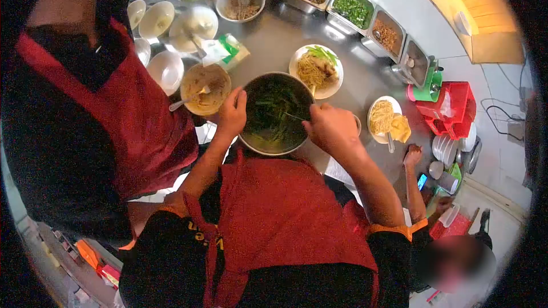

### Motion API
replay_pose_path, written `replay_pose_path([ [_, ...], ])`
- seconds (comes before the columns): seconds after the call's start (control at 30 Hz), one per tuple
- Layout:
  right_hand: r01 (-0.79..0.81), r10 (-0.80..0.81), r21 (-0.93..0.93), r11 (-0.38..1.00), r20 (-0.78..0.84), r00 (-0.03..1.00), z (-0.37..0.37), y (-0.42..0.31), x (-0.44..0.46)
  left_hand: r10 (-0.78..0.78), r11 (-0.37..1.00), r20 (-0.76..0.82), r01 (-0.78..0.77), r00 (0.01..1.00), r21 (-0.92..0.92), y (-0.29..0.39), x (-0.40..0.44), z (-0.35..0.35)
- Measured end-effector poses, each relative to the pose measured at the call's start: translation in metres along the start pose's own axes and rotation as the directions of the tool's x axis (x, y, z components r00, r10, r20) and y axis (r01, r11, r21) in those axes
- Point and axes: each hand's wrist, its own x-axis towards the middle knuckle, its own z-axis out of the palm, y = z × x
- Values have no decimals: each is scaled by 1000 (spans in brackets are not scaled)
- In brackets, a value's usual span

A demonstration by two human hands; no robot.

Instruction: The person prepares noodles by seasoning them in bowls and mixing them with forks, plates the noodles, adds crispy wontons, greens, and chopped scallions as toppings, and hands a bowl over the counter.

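Observation:
A round metal bowl with dark leafy greens inside is close in front of my apron. My left hand grips its left rim, thumb up along the edge. At the right rim, my right hand is closed around a thin metal utensil that reaches into the greens; its working end is hidden among them. Just beyond the bowl sits a white plate of noodles with greens and meat. Farther right is another plate of noodles with a spoon on it.
Metal trays of toppings, one with chopped green onion, line the back wall. A brown mixing bowl and several white bowls stand left, beside a co-worker in a red apron. A red basket and another person's hand are at right.

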Motion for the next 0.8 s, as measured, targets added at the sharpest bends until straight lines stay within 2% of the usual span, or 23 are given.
replay_pose_path([
  [0.07, -89, 91, -25, 996, 110, 990, 19, -12, 9, 82, 997, -40, -82, 996, 1, -11, 0, 3],
  [0.17, -67, 69, -50, 996, 43, 997, 76, -14, 22, 23, 997, -52, -19, 998, 81, -5, -1, 2],
  [0.3, -77, 74, 15, 997, 120, 990, 55, -10, 22, 25, 1000, 36, -26, 999, 12, 0, 1, -3],
  [0.37, -88, 84, 48, 995, 91, 992, 41, -8, 8, 40, 999, -22, -40, 999, 13, -6, 4, 2],
  [0.43, -69, 70, 158, 985, -1, 998, 26, -4, -6, 49, 999, -13, -49, 999, -11, -11, 6, 3],
  [0.57, -77, 82, 236, 969, -15, 997, 23, 9, -20, 46, 996, 35, -43, 998, -77, -25, 10, 7],
  [0.6, -89, 96, 235, 968, -17, 995, 21, 11, -24, 62, 992, 32, -58, 998, -114, -6, 5, 2],
  [0.67, -59, 80, 339, 939, -48, 996, 13, 11, -31, 68, 994, 39, -65, 997, -88, -6, 5, 1],
  [0.8, -166, 183, 473, 865, 9, 983, -34, 24, -60, 74, 995, 37, -71, 997, -67, -4, 2, -2],
])
